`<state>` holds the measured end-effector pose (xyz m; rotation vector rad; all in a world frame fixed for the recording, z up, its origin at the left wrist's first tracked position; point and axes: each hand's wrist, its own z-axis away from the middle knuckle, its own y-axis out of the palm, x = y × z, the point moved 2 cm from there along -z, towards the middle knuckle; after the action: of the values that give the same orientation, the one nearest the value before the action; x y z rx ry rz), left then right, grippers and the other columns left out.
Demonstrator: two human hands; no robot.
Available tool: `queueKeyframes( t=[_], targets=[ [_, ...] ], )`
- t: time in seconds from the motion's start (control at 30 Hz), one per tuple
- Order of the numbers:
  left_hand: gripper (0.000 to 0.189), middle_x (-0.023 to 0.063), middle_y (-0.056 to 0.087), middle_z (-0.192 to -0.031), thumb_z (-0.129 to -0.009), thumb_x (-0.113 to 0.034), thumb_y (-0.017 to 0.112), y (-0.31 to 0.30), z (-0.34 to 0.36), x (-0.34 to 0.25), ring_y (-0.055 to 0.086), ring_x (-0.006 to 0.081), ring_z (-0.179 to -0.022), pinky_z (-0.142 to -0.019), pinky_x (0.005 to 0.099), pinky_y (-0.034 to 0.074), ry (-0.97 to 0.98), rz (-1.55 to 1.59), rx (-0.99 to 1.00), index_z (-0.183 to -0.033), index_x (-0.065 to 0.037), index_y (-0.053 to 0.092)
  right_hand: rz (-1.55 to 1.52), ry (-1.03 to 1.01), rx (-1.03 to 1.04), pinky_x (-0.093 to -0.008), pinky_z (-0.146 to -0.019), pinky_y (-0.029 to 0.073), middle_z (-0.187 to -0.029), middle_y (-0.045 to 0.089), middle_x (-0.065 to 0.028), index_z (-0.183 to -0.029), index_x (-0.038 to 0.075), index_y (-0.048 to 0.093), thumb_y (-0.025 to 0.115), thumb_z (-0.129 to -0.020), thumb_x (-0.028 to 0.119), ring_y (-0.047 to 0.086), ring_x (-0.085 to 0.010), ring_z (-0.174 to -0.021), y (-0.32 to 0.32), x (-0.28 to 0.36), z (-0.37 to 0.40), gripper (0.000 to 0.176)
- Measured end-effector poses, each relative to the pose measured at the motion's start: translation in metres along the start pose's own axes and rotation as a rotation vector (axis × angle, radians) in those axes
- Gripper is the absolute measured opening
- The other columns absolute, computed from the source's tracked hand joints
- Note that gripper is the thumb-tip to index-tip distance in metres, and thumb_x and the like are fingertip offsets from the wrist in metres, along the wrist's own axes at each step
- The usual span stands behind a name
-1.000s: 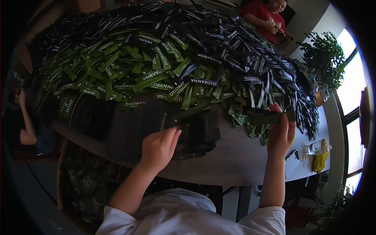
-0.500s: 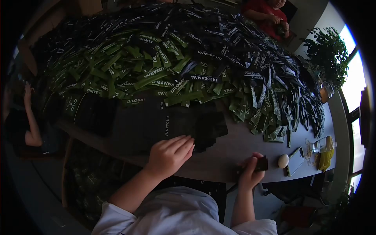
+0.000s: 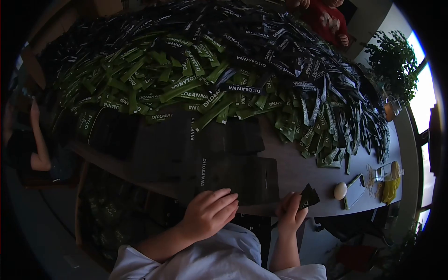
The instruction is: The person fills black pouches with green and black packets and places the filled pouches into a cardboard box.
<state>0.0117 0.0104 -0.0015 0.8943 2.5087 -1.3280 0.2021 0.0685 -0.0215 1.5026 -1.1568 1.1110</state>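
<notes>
My left hand point(image 3: 210, 212) lies palm down on the near edge of a dark flat pouch point(image 3: 254, 179) with white DILO&ANNA lettering, its fingers stretched out and its thumb hidden. The pouch rests near the table's front edge. Closed at the pouch's right corner, my right hand point(image 3: 290, 211) grips a small bundle of dark green stick packs point(image 3: 309, 197), which fans out above the fist. More dark pouches point(image 3: 238, 135) lie just beyond. Behind them spreads a big heap of green stick packs point(image 3: 179, 88) and black stick packs point(image 3: 252, 35).
Right of my right hand are a white egg-shaped object point(image 3: 340, 190), a phone point(image 3: 355, 192), rubber bands point(image 3: 371, 175), a clear jar point(image 3: 386, 171) and something yellow point(image 3: 388, 190). A person in red point(image 3: 326, 21) is across the table; another person's arm point(image 3: 39, 135) is at left.
My left hand and the lettered pouch have come nearer to me, and more of the pouch shows. The bundle in my right hand has tilted upward. The person in red has moved their hands apart.
</notes>
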Motion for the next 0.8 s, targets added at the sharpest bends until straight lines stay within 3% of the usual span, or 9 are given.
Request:
queueKeyframes(
  t=[0.07, 0.17, 0.23, 0.3, 0.33, 0.37, 0.43, 0.57, 0.8],
  targets=[
    [0.016, 0.002, 0.061, -0.093, -0.063, -0.008, 0.069, 0.001, 0.005, -0.005, 0.057, 0.0178, -0.09, -0.065, 0.0287, 0.047, 0.029, 0.011, 0.018, -0.078, -0.007, 0.062, 0.116, 0.205, -0.079, -0.0175, -0.04, 0.03, -0.065, 0.043, 0.0005, -0.077, 0.007, 0.042, 0.045, -0.088, 0.03, 0.039, -0.0063, -0.053, 0.008, 0.004, -0.002, 0.026],
    [0.014, 0.0018, 0.061, -0.098, -0.065, -0.01, 0.068, 0.004, 0.017, -0.008, 0.056, 0.0179, -0.094, -0.068, 0.0295, 0.047, 0.056, 0.049, 0.067, -0.078, -0.008, 0.063, 0.579, 0.048, 0.068, -0.0213, -0.054, 0.037, -0.069, 0.05, 0.0006, -0.092, 0.002, 0.05, 0.067, -0.072, 0.012, 0.047, -0.0081, -0.06, 0.019, 0.01, -0.003, 0.028],
    [0.035, 0.0092, 0.05, -0.117, -0.063, -0.02, 0.071, 0.004, 0.02, -0.004, 0.048, 0.0253, -0.106, -0.082, 0.0398, 0.042, 0.098, 0.09, 0.137, -0.096, -0.012, 0.061, 0.549, 0.117, 0.003, -0.0196, -0.057, 0.038, -0.071, 0.052, 0.0013, -0.096, 0.001, 0.052, 0.068, -0.07, 0.006, 0.048, -0.0073, -0.06, 0.023, 0.011, 0.004, 0.031],
    [0.046, 0.0121, 0.041, -0.125, -0.063, -0.026, 0.071, -0.001, 0.011, -0.012, 0.042, 0.0281, -0.111, -0.087, 0.0457, 0.036, 0.008, 0.104, 0.087, -0.106, -0.016, 0.055, 0.073, 0.215, -0.006, -0.0193, -0.056, 0.04, -0.067, 0.055, 0.0001, -0.098, 0.001, 0.054, 0.067, -0.07, 0.001, 0.052, -0.0066, -0.062, 0.044, 0.028, 0.008, 0.031],
    [0.058, 0.015, 0.032, -0.132, -0.063, -0.032, 0.07, -0.004, 0.007, -0.014, 0.036, 0.0309, -0.116, -0.092, 0.0515, 0.03, -0.081, 0.121, 0.041, -0.116, -0.019, 0.05, 0.053, 0.287, 0.183, -0.0203, -0.057, 0.043, -0.069, 0.059, -0.0035, -0.099, 0.002, 0.055, 0.066, -0.07, -0.002, 0.057, -0.0086, -0.065, 0.041, 0.028, 0.013, 0.031],
    [0.081, 0.0174, 0.022, -0.135, -0.055, -0.039, 0.074, 0.0, 0.007, -0.011, 0.031, 0.0346, -0.118, -0.093, 0.0591, 0.023, -0.08, 0.145, 0.11, -0.126, -0.028, 0.037, 0.159, 0.143, 0.263, -0.0217, -0.058, 0.045, -0.071, 0.06, -0.0056, -0.1, 0.002, 0.055, 0.065, -0.071, -0.001, 0.059, -0.0104, -0.067, 0.047, 0.027, 0.016, 0.031],
    [0.082, 0.0165, 0.025, -0.133, -0.054, -0.037, 0.074, 0.004, 0.004, -0.006, 0.033, 0.0336, -0.116, -0.094, 0.0573, 0.024, -0.053, 0.13, 0.114, -0.126, -0.027, 0.037, 0.456, -0.092, 0.391, -0.0239, -0.058, 0.046, -0.075, 0.062, -0.0102, -0.095, 0.002, 0.058, 0.065, -0.072, 0.001, 0.061, -0.016, -0.065, 0.054, 0.028, 0.017, 0.024],
    [0.085, 0.0142, 0.034, -0.124, -0.052, -0.03, 0.076, 0.004, 0.009, -0.003, 0.04, 0.0321, -0.107, -0.092, 0.0519, 0.029, 0.004, 0.133, 0.108, -0.127, -0.024, 0.036, 0.293, 0.084, 0.233, -0.0238, -0.056, 0.046, -0.072, 0.061, -0.0103, -0.086, 0.002, 0.06, 0.067, -0.071, 0.004, 0.06, -0.0166, -0.061, 0.05, 0.005, 0.025, 0.017],
    [0.082, 0.0094, 0.047, -0.108, -0.058, -0.022, 0.074, -0.01, 0.002, -0.003, 0.049, 0.0225, -0.094, -0.079, 0.0367, 0.038, -0.122, 0.615, 0.21, -0.128, -0.008, 0.034, 0.34, 0.079, 0.417, -0.0228, -0.05, 0.044, -0.066, 0.058, -0.007, -0.073, 0.0, 0.056, 0.072, -0.066, 0.008, 0.057, -0.0155, -0.055, 0.049, 0.014, 0.018, 0.019]
  ],
)
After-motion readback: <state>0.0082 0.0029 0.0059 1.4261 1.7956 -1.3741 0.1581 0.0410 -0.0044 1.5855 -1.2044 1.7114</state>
